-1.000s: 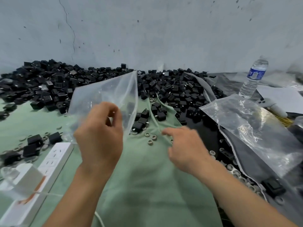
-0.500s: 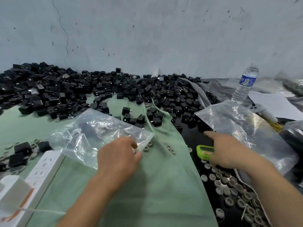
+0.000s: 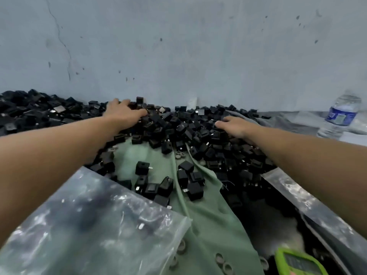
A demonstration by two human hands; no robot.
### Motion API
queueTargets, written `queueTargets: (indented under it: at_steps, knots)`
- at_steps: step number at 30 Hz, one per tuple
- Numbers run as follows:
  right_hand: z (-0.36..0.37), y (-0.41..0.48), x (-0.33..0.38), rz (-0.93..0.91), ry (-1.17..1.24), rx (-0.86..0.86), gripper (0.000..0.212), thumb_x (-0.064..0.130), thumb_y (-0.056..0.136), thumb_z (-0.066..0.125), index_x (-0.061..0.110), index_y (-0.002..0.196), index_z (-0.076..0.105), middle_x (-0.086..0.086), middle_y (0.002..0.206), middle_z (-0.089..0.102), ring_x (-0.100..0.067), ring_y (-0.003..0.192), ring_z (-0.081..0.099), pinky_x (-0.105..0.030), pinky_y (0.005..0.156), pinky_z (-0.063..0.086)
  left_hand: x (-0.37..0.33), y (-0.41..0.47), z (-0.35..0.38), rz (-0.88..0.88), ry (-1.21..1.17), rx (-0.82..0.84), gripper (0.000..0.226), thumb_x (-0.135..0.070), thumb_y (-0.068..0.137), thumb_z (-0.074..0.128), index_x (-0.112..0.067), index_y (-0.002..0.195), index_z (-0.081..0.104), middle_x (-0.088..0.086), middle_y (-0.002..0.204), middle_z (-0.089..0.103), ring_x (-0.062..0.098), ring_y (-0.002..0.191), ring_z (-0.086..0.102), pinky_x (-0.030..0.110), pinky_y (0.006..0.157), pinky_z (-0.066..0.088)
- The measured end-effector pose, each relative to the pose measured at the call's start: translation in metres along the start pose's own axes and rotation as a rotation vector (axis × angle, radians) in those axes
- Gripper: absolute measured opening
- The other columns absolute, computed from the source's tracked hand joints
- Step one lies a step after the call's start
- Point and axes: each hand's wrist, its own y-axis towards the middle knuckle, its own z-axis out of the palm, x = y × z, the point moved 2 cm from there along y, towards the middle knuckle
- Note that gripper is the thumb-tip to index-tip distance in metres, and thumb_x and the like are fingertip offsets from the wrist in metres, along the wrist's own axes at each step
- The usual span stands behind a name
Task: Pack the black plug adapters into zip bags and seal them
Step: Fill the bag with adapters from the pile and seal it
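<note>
Green cloth (image 3: 208, 225) under zip bag (image 3: 99, 225), contents blurred; left hand (image 3: 123, 112), right hand (image 3: 232, 126) rest loose on adapters (image 3: 178, 124)

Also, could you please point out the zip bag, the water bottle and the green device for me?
zip bag (image 3: 95, 225): head view, middle of its clear film.
water bottle (image 3: 340, 116): head view, on its blue label.
green device (image 3: 297, 263): head view, on its grey face.

Fingertips of the left hand (image 3: 123, 113) and right hand (image 3: 235, 126) sink among the plug adapters (image 3: 178, 126), so any grip is unclear. The water bottle (image 3: 340, 116) is blurred. The bottom edge cuts off the zip bag (image 3: 89, 235) and a green device (image 3: 297, 263), perhaps a counter.
</note>
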Motion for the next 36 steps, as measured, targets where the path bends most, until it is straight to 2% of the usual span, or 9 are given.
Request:
queueTargets:
  at_steps: [4, 9, 16, 21, 24, 26, 30, 32, 36]
  knots:
    - [0.012, 0.065, -0.020, 0.043, -0.149, -0.061, 0.082, 0.071, 0.099, 0.030, 0.014, 0.158, 0.033, -0.009, 0.166, 0.028, -0.031, 0.151, 0.027, -0.042, 0.120, 0.023, 0.057, 0.059, 0.034, -0.184, -0.060, 0.066, 0.103, -0.077, 0.084, 0.055, -0.022, 0.162, 0.017, 0.014, 0.167, 0.018, 0.037, 0.152, 0.019, 0.046, 0.123, 0.019]
    - [0.045, 0.091, -0.006, -0.051, -0.237, -0.089, 0.078, 0.076, 0.091, 0.040, 0.029, 0.153, 0.044, -0.009, 0.165, 0.029, -0.034, 0.149, 0.031, -0.044, 0.121, 0.029, 0.030, 0.076, 0.073, -0.008, -0.104, 0.155, 0.103, -0.088, 0.070, 0.051, -0.033, 0.155, 0.035, 0.009, 0.162, 0.033, 0.036, 0.146, 0.033, 0.048, 0.120, 0.028]
    - [0.064, 0.038, 0.018, -0.326, -0.159, 0.108, 0.048, 0.050, 0.098, 0.056, 0.029, 0.141, 0.059, 0.000, 0.148, 0.054, -0.020, 0.134, 0.051, -0.033, 0.114, 0.037, -0.039, -0.006, 0.099, 0.217, -0.014, 0.313, 0.081, -0.082, 0.071, 0.052, -0.034, 0.137, 0.059, 0.006, 0.143, 0.058, 0.031, 0.128, 0.054, 0.035, 0.104, 0.042]
    - [0.055, -0.033, 0.000, -0.342, -0.065, 0.234, 0.020, 0.044, 0.097, 0.062, 0.030, 0.110, 0.067, 0.007, 0.110, 0.069, -0.016, 0.106, 0.064, -0.026, 0.097, 0.050, -0.064, -0.100, 0.085, 0.372, 0.007, 0.504, 0.059, -0.065, 0.072, 0.061, -0.042, 0.127, 0.060, 0.001, 0.136, 0.060, 0.024, 0.122, 0.057, 0.036, 0.105, 0.044]
    - [0.015, -0.072, -0.006, -0.195, -0.057, 0.416, 0.029, 0.044, 0.076, 0.074, 0.032, 0.103, 0.069, 0.016, 0.090, 0.073, -0.010, 0.080, 0.067, -0.025, 0.069, 0.052, -0.059, -0.128, 0.052, 0.409, -0.100, 0.637, 0.054, -0.051, 0.070, 0.063, -0.041, 0.123, 0.069, -0.021, 0.117, 0.070, 0.005, 0.112, 0.063, 0.033, 0.096, 0.049]
    - [-0.014, -0.086, -0.002, -0.177, -0.040, 0.460, 0.039, 0.030, 0.067, 0.070, 0.040, 0.104, 0.075, 0.023, 0.073, 0.071, -0.010, 0.062, 0.055, -0.023, 0.053, 0.038, -0.053, -0.114, 0.026, 0.402, -0.259, 0.543, 0.031, -0.038, 0.081, 0.066, -0.040, 0.111, 0.075, -0.031, 0.104, 0.071, -0.008, 0.098, 0.065, 0.027, 0.092, 0.048]
    - [-0.036, -0.044, -0.002, -0.069, 0.175, 0.075, 0.036, 0.006, 0.071, 0.058, 0.014, 0.101, 0.076, 0.003, 0.094, 0.071, -0.019, 0.086, 0.058, -0.026, 0.068, 0.041, -0.015, -0.049, -0.005, 0.146, -0.279, 0.064, 0.021, -0.034, 0.092, 0.064, -0.034, 0.110, 0.072, -0.006, 0.123, 0.069, 0.012, 0.104, 0.062, 0.034, 0.090, 0.046]
    - [-0.025, -0.014, -0.003, 0.017, 0.197, 0.001, 0.026, 0.022, 0.082, 0.063, 0.007, 0.103, 0.068, -0.005, 0.097, 0.061, -0.022, 0.085, 0.055, -0.029, 0.070, 0.039, 0.017, -0.017, 0.001, 0.017, -0.100, 0.050, 0.060, -0.052, 0.087, 0.061, -0.028, 0.141, 0.054, 0.007, 0.142, 0.055, 0.027, 0.117, 0.057, 0.038, 0.094, 0.048]
    - [0.010, 0.033, 0.005, 0.054, 0.095, 0.110, 0.077, 0.057, 0.094, 0.060, 0.016, 0.156, 0.036, -0.003, 0.162, 0.032, -0.029, 0.146, 0.035, -0.042, 0.106, 0.034, 0.073, 0.021, 0.025, -0.216, -0.025, 0.138, 0.093, -0.069, 0.089, 0.055, -0.022, 0.161, 0.021, 0.015, 0.164, 0.028, 0.040, 0.144, 0.035, 0.045, 0.116, 0.035]
